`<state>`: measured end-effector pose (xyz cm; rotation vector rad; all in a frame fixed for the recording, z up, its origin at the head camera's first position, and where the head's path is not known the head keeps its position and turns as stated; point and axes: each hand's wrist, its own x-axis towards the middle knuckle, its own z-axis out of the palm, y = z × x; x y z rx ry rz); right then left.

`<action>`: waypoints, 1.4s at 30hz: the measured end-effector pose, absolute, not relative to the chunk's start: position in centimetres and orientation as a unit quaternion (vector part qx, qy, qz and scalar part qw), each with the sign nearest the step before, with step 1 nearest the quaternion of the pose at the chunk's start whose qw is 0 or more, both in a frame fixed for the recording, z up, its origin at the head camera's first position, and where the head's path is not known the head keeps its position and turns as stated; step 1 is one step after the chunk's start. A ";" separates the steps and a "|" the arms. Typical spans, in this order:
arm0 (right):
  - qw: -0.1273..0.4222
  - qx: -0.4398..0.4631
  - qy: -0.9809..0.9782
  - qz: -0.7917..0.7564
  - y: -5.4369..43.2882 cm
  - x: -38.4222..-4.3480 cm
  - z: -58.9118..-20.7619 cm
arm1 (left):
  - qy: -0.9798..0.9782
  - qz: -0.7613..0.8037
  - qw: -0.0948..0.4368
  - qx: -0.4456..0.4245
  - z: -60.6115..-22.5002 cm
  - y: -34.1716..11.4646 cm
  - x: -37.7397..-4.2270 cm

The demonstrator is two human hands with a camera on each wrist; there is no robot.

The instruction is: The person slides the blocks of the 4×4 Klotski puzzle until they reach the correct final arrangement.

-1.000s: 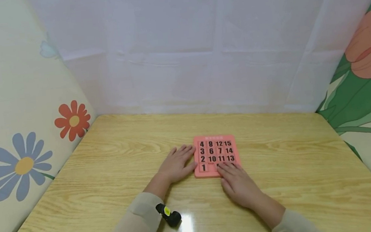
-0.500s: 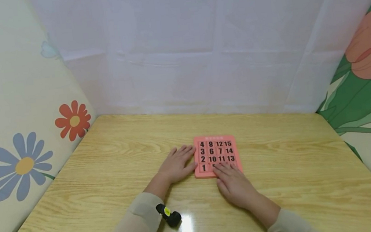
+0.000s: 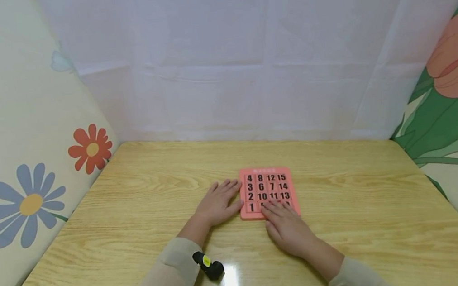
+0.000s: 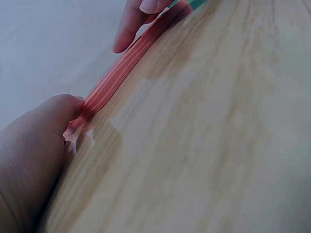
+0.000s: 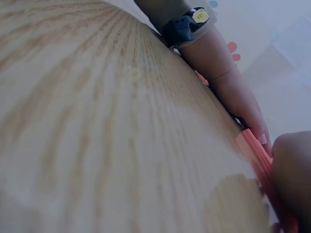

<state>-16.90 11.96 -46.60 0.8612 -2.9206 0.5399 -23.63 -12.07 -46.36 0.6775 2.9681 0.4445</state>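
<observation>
Pink sliding number puzzle (image 3: pixel 268 191) on the bench (image 3: pixel 142 178), left hand (image 3: pixel 217 204) spread against its edge, right hand (image 3: pixel 289 231) straight-fingered over the bottom row (image 3: pixel 252 207). Left column (image 3: pixel 250 188) reads 4-3-2-1; rest looks jumbled, so probably plenty left.

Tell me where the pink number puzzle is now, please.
In the head view, the pink number puzzle lies on the table right of centre, left hand at its left edge, right hand on its bottom row.
</observation>
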 end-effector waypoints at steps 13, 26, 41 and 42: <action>0.013 0.240 -0.953 0.186 13.8 -16.3 -46.2 | 0.963 0.146 0.033 0.226 -46.3 -12.1 -23.6; 0.038 0.217 -0.957 0.189 15.7 -16.3 -46.7 | 0.962 0.142 0.029 0.230 -46.4 -12.2 -23.8; 0.022 0.216 -0.960 0.174 14.4 -16.3 -46.5 | 0.961 0.147 0.027 0.232 -46.1 -12.1 -23.6; 0.022 0.218 -0.960 0.174 14.4 -16.3 -46.6 | 0.961 0.146 0.026 0.233 -46.1 -12.1 -23.6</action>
